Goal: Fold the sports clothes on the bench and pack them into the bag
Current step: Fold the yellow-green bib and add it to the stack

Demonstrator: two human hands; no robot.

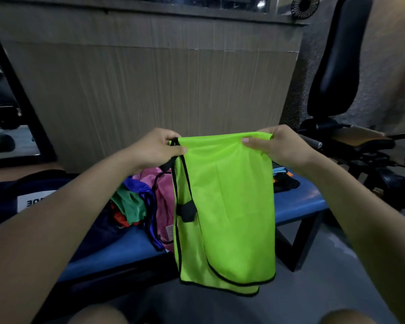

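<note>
Head view shows both my hands raised over the blue bench (297,206), holding a lime-green vest (225,206) by its top fold. My left hand (158,148) pinches the corner where the black-trimmed edges meet; my right hand (276,146) pinches the opposite corner, thumb pressed onto the cloth. Below my grip the vest hangs doubled, its lower hem clear of the bench.

Beneath and behind my left hand lies a loose heap, pink (164,206), purple and green clothes (129,204), not yet folded. Past my right hand sits a small dark pile (285,183). A dark bag (21,195) seems to rest under my left forearm, though I cannot tell for sure.

I judge the fabric slippery. If either pinch loosens, the layers could slide apart and the fold skew. Lowering it carelessly could drag the hem into the heap and bunch it.
</note>
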